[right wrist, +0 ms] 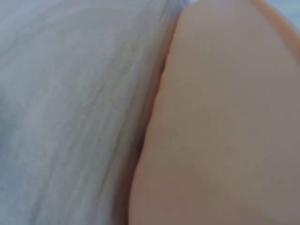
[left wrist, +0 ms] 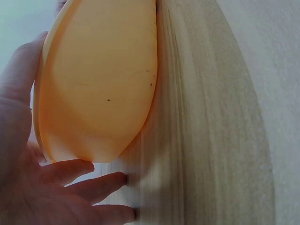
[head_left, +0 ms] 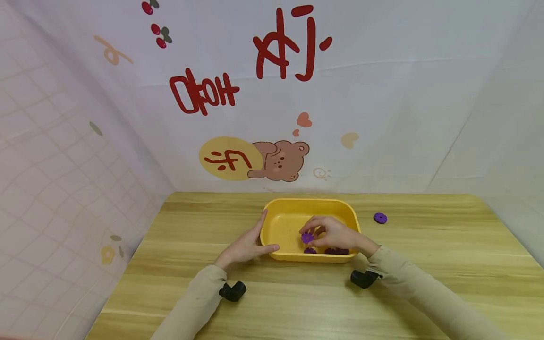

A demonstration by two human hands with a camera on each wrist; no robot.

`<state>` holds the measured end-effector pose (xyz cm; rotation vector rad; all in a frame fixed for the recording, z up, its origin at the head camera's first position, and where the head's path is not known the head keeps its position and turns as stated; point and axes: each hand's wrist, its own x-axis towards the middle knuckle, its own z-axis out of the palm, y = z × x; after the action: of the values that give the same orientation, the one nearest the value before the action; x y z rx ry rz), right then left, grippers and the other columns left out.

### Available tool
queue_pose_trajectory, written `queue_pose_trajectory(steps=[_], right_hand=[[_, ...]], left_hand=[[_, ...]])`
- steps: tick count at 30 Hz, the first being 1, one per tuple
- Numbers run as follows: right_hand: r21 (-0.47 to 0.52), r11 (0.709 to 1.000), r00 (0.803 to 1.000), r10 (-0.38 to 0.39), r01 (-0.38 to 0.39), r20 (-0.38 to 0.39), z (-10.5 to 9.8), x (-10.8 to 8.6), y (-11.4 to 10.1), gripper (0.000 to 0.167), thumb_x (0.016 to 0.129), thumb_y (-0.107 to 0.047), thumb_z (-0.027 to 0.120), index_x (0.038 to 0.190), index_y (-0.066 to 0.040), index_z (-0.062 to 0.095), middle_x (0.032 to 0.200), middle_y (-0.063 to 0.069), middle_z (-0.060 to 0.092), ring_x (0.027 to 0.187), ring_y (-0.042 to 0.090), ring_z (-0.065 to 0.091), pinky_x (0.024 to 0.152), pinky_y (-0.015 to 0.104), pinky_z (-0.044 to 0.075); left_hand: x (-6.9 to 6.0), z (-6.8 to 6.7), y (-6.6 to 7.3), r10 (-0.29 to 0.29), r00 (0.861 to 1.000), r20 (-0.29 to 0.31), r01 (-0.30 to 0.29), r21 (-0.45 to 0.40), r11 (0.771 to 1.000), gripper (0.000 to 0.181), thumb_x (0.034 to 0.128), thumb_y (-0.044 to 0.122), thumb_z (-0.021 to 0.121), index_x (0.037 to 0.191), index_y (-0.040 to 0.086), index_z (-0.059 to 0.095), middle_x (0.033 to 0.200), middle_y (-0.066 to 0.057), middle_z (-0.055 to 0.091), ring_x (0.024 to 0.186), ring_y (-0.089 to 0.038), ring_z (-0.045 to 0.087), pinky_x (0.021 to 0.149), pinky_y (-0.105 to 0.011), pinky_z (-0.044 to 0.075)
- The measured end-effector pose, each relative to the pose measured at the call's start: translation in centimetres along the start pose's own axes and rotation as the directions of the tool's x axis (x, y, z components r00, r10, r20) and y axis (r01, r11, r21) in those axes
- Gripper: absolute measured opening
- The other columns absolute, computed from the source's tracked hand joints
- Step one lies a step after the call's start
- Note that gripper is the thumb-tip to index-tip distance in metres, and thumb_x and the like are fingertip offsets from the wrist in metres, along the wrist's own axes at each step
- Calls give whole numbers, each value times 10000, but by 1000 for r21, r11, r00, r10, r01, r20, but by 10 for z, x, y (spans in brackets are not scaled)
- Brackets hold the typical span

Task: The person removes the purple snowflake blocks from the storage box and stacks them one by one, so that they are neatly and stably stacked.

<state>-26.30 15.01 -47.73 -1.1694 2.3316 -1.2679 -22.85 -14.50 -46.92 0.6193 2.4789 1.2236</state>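
In the head view, a yellow tray [head_left: 314, 258] lies on the table. My left hand [head_left: 246, 244] holds its left end, thumb over the near rim and fingers along the outside; in the left wrist view the hand [left wrist: 42, 183] has its lower fingers spread beside the tray wall [left wrist: 101, 84]. Inside the tray, my right hand [head_left: 329, 231] pinches a purple notched disc [head_left: 307, 237] between thumb and fingers. Below it lies another purple disc [head_left: 310, 250], with darker purple pieces [head_left: 337, 251] near the right front corner. The right wrist view shows the tray's outer wall [right wrist: 220, 117] but no fingers.
A single purple disc [head_left: 380, 218] lies on the wooden table [head_left: 272, 302], to the right of the tray. Behind the table hangs a printed white cloth [head_left: 395, 118]. Each sleeve carries a black wrist device, the left one [head_left: 233, 291] and the right one [head_left: 364, 279].
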Motion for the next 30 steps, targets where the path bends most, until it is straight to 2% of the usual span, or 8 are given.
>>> queue_pose_trajectory(steps=[4,10,14,19,26,30], right_hand=[[5,1000,1000,-19,19,-17,-6,-4,-2,306,835,-69,759,1119,19,683,1050,56,642,909,202,617,821,332,543],[19,999,997,-44,46,-56,-19,-13,-5,309,838,4,732,1133,65,663,1067,133,622,930,277,616,825,389,544],[41,999,996,-5,8,-84,-29,-19,-5,317,841,16,725,1147,67,660,1073,139,602,952,283,607,848,389,534],[12,1000,994,11,-10,-107,-40,-28,-6,316,845,0,727,1150,50,663,1101,110,602,977,254,585,860,363,526],[12,998,984,57,-56,-167,-59,-42,-6,323,854,-50,734,1169,-12,673,1132,75,608,990,212,572,873,328,510],[29,999,978,46,-41,-204,-65,-49,0,327,854,-23,728,1169,31,660,1133,123,598,960,217,589,848,319,525]], left_hand=[[0,0,-1,10,1000,3,-10,2,1000,1066,868,390,726,1558,135,-46,1588,-138,93,1419,-298,205,1140,-435,173],[0,0,-1,20,1000,5,-20,-5,1000,1061,874,367,726,1557,115,-46,1590,-150,82,1421,-306,199,1138,-452,179],[0,0,0,23,1000,3,-23,-6,1000,1049,880,347,723,1556,105,-41,1590,-157,80,1422,-318,192,1136,-467,177],[0,0,0,21,1000,5,-21,-2,1000,1048,881,356,721,1556,101,-40,1591,-155,73,1423,-324,186,1136,-472,173],[1,-1,0,13,1000,14,-13,5,1000,1062,877,383,717,1556,128,-59,1596,-127,59,1427,-302,183,1138,-455,178],[0,-1,-1,16,1000,17,-17,11,1000,1065,877,387,717,1556,123,-59,1593,-146,65,1424,-318,189,1135,-468,185]])
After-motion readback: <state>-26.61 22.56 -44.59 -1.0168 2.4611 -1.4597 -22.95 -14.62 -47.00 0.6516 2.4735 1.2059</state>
